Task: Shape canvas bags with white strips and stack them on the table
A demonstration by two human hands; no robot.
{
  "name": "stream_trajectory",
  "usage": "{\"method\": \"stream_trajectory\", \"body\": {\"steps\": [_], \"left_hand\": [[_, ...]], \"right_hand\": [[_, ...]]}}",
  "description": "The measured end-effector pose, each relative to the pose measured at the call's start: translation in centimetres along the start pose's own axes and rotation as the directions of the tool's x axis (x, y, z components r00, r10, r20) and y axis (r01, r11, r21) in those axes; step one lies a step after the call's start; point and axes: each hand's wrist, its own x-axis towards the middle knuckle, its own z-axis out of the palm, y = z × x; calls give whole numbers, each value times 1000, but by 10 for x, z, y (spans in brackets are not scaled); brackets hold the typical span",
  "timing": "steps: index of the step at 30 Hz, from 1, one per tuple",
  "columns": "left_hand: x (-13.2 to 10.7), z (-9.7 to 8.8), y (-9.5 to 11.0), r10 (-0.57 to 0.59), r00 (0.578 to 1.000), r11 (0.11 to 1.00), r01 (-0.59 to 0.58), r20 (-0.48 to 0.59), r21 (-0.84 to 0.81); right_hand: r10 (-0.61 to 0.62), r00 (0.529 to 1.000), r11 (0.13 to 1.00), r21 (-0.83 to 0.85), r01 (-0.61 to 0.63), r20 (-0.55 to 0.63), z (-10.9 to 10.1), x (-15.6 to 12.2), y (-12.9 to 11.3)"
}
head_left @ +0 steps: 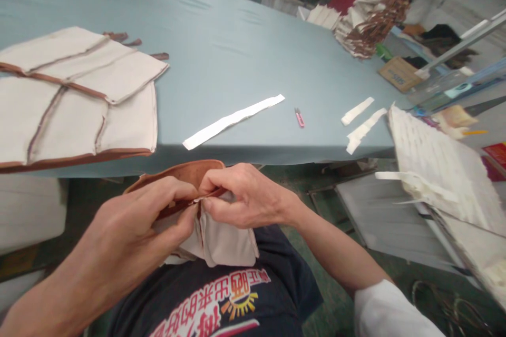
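Observation:
Just beyond the table's front edge, above my lap, I hold a sewn cream fabric piece with brown edging [231, 242]. My left hand [146, 221] pinches its brown-edged rim beside a seam, thumb against forefinger. Close beside it, my right hand [241, 197] pinches the same rim on the other side of the seam. The two sets of fingertips almost touch. Cream cloth hangs below my fingers, and a curved brown part stands up behind them. The seam between the fingertips is partly covered.
Similar cream pieces [130, 121] lie stacked on the blue-green table [190, 63] at left. A long white strip [233, 122], pink thread snips [299, 118] and two short strips [366, 127] lie ahead. At right stand a tilted cream-covered board [435, 152] and a far bundle [371, 21].

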Motion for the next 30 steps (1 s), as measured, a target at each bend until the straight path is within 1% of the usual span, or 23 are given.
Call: {"method": "stream_trajectory", "body": {"steps": [4,8,10,12,14,18,20,22,24,26,28,30], "left_hand": [[-5,-1,-1,-15,1000,1000,15,13,-20],[-9,-2,-5,-59,998,998,60,18,-33],[-10,-2,-6,-54,998,998,54,24,-24],[-11,-2,-7,-17,999,1000,17,28,5],[-15,-2,-10,47,998,998,-49,48,37],[-31,-3,-24,182,976,969,-199,119,150],[-40,-2,-31,236,967,937,-253,97,240],[-46,-2,-33,275,960,915,-276,47,295],[-45,-1,-28,256,966,931,-251,16,265],[-39,-2,-19,186,982,971,-186,13,151],[-32,-3,-9,92,996,996,-92,13,12],[-28,-5,-3,-2,1000,997,4,26,-76]], "right_hand": [[-9,1000,996,88,6,30,0,2,1],[-5,1000,992,130,2,22,3,4,3],[5,1000,984,178,-11,29,4,5,5],[22,999,971,238,-33,49,4,7,6],[50,996,952,298,-70,75,2,8,7],[147,976,882,426,-203,161,-1,10,4],[203,956,828,484,-283,212,-2,10,1],[235,935,762,547,-347,265,-1,10,0],[246,918,694,604,-391,312,1,10,1],[254,906,640,644,-419,337,3,10,3],[246,903,611,667,-426,352,4,10,5],[212,903,610,671,-421,374,3,11,4]]}}
